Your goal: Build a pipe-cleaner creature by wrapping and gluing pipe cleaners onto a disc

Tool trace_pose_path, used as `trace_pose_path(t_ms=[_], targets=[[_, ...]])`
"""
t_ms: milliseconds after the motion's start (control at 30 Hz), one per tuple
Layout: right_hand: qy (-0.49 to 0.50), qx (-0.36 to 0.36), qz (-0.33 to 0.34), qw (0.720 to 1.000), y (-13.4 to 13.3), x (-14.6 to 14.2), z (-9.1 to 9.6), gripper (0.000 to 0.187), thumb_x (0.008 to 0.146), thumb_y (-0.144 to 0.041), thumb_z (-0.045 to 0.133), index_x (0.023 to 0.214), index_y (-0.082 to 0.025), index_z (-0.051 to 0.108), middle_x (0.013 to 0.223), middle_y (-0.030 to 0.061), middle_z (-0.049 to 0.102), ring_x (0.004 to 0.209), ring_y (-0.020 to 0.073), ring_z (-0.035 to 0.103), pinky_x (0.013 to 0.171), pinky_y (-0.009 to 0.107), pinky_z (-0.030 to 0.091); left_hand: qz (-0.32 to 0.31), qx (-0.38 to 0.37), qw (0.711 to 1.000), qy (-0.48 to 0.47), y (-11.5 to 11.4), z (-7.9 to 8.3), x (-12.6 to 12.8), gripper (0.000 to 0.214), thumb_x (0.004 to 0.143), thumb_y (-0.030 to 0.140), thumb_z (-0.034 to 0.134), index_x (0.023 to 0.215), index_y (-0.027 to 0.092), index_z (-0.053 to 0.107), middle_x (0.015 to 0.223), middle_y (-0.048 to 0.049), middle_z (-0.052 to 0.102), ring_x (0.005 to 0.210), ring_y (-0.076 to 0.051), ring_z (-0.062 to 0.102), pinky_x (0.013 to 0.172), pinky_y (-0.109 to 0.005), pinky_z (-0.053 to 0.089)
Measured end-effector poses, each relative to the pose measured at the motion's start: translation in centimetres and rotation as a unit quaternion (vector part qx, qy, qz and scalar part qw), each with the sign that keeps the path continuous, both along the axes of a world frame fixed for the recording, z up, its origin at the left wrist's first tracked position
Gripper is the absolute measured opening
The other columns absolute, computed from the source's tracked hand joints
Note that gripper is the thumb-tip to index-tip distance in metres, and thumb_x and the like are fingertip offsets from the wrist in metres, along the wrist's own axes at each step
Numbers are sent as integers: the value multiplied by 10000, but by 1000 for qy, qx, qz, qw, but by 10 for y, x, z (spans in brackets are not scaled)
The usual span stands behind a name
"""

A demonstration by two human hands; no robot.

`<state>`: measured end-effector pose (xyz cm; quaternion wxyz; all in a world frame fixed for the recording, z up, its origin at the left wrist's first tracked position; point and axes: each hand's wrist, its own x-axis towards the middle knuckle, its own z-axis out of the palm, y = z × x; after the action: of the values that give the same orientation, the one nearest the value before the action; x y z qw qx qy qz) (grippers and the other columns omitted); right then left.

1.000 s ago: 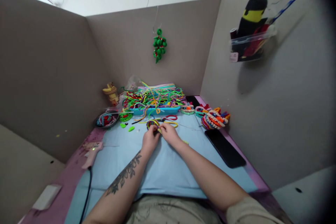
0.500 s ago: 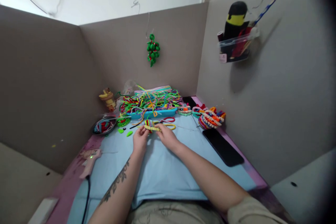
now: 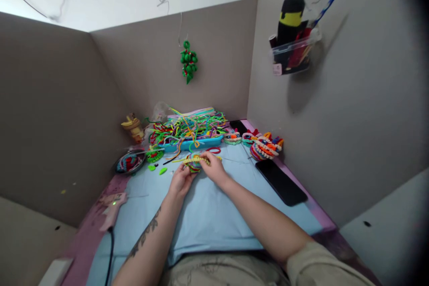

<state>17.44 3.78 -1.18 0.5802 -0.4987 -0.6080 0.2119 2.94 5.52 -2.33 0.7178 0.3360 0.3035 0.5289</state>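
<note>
My left hand [image 3: 181, 181] is closed around the lower left of a small multicoloured pipe-cleaner craft piece [image 3: 193, 167]. Along the top of that piece runs a pale yellow crimped pipe-cleaner strip [image 3: 191, 160]. The right hand [image 3: 214, 169] pinches the strip's right end between thumb and fingers. My fingers hide part of the piece. Bright green leaf-shaped bits [image 3: 162, 171] lie just left of my hands. Behind the right hand shows a red loop [image 3: 213, 149].
A blue tray [image 3: 191, 144] heaped with pipe cleaners stands at the back. Left are a bowl [image 3: 122, 170], a green craft piece [image 3: 154, 154] and a pink glue gun [image 3: 113, 212] with cable. Right are colourful craft pieces [image 3: 264, 148] and a phone [image 3: 280, 182]. Grey partitions [image 3: 214, 62] enclose the table.
The craft piece has turned, showing more of its striped body below the yellow strip. My left hand has rolled palm-up beneath it; the right has shifted along the strip. The view has moved slightly.
</note>
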Motion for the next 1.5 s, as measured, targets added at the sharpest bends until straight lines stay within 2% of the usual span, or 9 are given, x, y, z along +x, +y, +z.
trace_pose_path(t_ms=[100,167,400,567,700,900,1200,1367,1500], targets=[[29,-16,8,999,1,-1,-1,112,738,-208,520,830,-185,579,760,-5,608,710,147,561,672,255,434,10,-13,1000,-18,-3,4,0,588,713,38,598,1221,269,410,969,-59,644,821,-200,650,748,-405,528],[43,-20,17,999,3,-1,-2,97,729,-215,527,805,-181,577,755,-5,605,712,146,559,679,256,436,5,-18,999,-30,-4,6,0,617,736,30,571,1258,292,372,1008,-65,635,835,-200,649,737,-404,535],[77,-28,25,996,7,-1,-8,148,723,-206,521,859,-178,573,783,3,612,722,147,567,672,261,448,22,-32,997,-72,4,1,0,392,740,4,553,1092,172,510,961,-85,649,842,-181,640,736,-318,537],[-10,-15,19,1000,2,-3,-6,109,726,-175,550,819,-179,608,789,14,622,756,159,566,709,279,440,47,-22,996,-75,6,-2,-1,290,724,49,613,986,156,549,905,-69,660,796,-171,642,720,-302,529],[-81,22,29,996,-3,-5,-5,145,761,-145,551,870,-187,635,839,28,611,823,163,557,757,284,428,30,5,997,-76,1,1,1,267,695,131,674,940,131,567,884,-75,664,784,-179,642,729,-311,520],[-172,58,57,982,-6,-5,-6,130,827,-146,524,846,-197,642,848,32,575,832,151,538,768,267,418,64,13,997,-34,-3,-1,8,444,566,55,734,943,162,526,803,-23,656,708,-141,637,674,-252,499],[-242,50,45,968,-6,-6,-7,126,842,-153,523,826,-193,641,851,33,569,815,144,531,755,250,414,99,30,993,48,-10,-1,12,643,565,162,776,1117,230,453,866,-10,629,724,-125,625,633,-217,468],[-224,31,57,973,-7,-3,-8,146,825,-131,530,870,-197,652,870,32,579,821,145,540,766,254,421,132,57,984,102,-11,1,15,670,572,197,777,1151,203,438,878,-24,624,712,-125,623,649,-227,473],[-186,31,100,977,-5,-2,-12,302,771,-70,542,1006,-229,643,962,35,581,900,160,548,819,277,426,157,47,979,118,-8,-1,13,618,605,193,759,1138,197,447,873,-34,633,680,-130,629,610,-223,482]])
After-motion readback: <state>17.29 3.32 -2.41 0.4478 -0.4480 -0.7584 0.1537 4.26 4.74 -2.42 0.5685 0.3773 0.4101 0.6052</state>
